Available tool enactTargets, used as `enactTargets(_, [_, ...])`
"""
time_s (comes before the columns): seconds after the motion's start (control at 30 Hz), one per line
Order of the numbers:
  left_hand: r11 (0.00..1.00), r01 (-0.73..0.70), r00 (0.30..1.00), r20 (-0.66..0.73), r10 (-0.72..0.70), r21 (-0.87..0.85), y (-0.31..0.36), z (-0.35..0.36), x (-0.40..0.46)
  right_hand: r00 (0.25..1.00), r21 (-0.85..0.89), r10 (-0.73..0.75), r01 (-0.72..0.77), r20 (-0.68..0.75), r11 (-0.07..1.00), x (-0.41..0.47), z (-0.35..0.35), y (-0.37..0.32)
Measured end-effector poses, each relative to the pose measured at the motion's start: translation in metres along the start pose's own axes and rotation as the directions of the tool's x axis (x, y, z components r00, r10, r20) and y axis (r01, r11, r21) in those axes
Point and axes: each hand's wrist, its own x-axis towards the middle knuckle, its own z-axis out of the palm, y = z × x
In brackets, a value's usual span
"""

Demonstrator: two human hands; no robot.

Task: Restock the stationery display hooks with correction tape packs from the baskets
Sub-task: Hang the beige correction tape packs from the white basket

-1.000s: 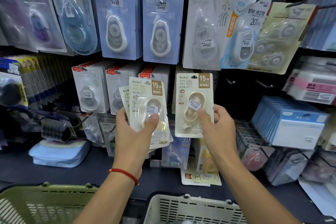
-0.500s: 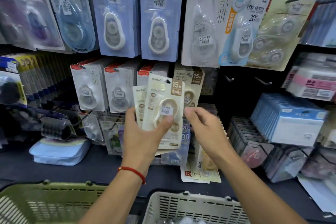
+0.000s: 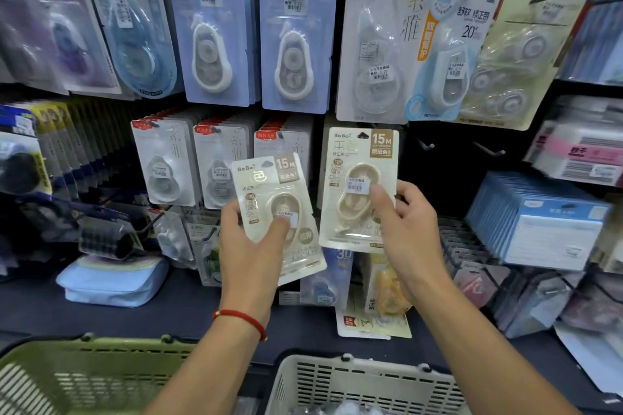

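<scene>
The left hand [image 3: 251, 246] is gripping a tilted beige pack [image 3: 276, 212], thumb pressing its front. The right hand [image 3: 409, 232] is pinching a second beige pack [image 3: 359, 185] upright, just right of it, before the hanging display, above the white basket [image 3: 367, 381].

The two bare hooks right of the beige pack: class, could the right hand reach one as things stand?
Probably yes: nothing hangs before the bare hooks, though the right hand already holds a beige pack.
</scene>
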Motion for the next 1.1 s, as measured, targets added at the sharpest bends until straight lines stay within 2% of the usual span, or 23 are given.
enactTargets(0.2, [0.999, -0.030, 0.997, -0.069, 0.029, -0.022, 0.005, -0.002, -0.002, 1.000, 0.008, -0.007, 0.007, 0.007, 1.000, 0.000, 0.001, -0.001])
enactTargets(0.4, [0.991, -0.134, 0.982, -0.138, 0.132, -0.003, 0.012, -0.002, -0.005, 0.999, -0.074, -0.038, 0.037, -0.018, 0.997, 0.002, 0.006, -0.003])
enactTargets(0.47, [0.987, -0.158, 0.977, -0.144, 0.157, 0.010, 0.012, -0.002, -0.006, 0.999, -0.093, -0.009, 0.006, -0.035, 0.996, 0.003, 0.007, -0.003])
enactTargets(0.5, [0.985, -0.170, 0.975, -0.144, 0.169, 0.012, 0.012, -0.003, -0.006, 0.999, -0.154, 0.001, -0.009, -0.050, 0.988, 0.003, 0.007, -0.002])
enactTargets(0.57, [0.982, -0.189, 0.975, -0.120, 0.189, 0.012, 0.011, -0.003, -0.006, 0.991, -0.462, -0.073, 0.015, -0.108, 0.887, 0.002, 0.006, 0.000])
enactTargets(0.6, [0.982, -0.187, 0.979, -0.081, 0.187, 0.013, 0.010, -0.002, -0.005, 0.985, -0.573, -0.140, 0.057, -0.101, 0.818, 0.000, 0.007, 0.001])
enactTargets(0.63, [0.985, -0.171, 0.985, -0.020, 0.171, 0.005, 0.008, 0.000, -0.005, 0.987, -0.600, -0.156, 0.101, -0.041, 0.794, -0.003, 0.009, -0.001])
enactTargets(0.67, [0.989, -0.145, 0.988, 0.055, 0.146, -0.018, 0.007, 0.002, -0.005, 0.991, -0.543, -0.115, 0.132, 0.065, 0.830, -0.005, 0.011, -0.001])
enactTargets(0.73, [0.994, -0.092, 0.975, 0.198, 0.101, -0.053, 0.005, 0.010, -0.007, 0.965, -0.275, 0.031, 0.043, 0.260, 0.960, -0.010, 0.019, -0.003])
enactTargets(0.77, [0.996, -0.078, 0.965, 0.248, 0.088, -0.049, 0.004, 0.014, -0.010, 0.955, -0.174, 0.032, 0.021, 0.296, 0.985, -0.011, 0.020, 0.000])
enactTargets(0.83, [0.997, -0.067, 0.947, 0.313, 0.074, -0.032, 0.001, 0.019, -0.015, 0.976, -0.102, -0.047, 0.070, 0.211, 0.992, -0.008, 0.020, 0.003])
enactTargets(0.93, [0.996, -0.086, 0.928, 0.367, 0.071, 0.027, -0.004, 0.024, -0.021, 0.996, -0.035, -0.059, 0.062, 0.073, 0.997, 0.000, 0.012, 0.003])
enactTargets(1.1, [0.990, -0.126, 0.921, 0.378, 0.092, 0.069, -0.005, 0.031, -0.024, 0.996, 0.001, -0.089, 0.089, 0.023, 0.996, 0.002, 0.009, -0.005])
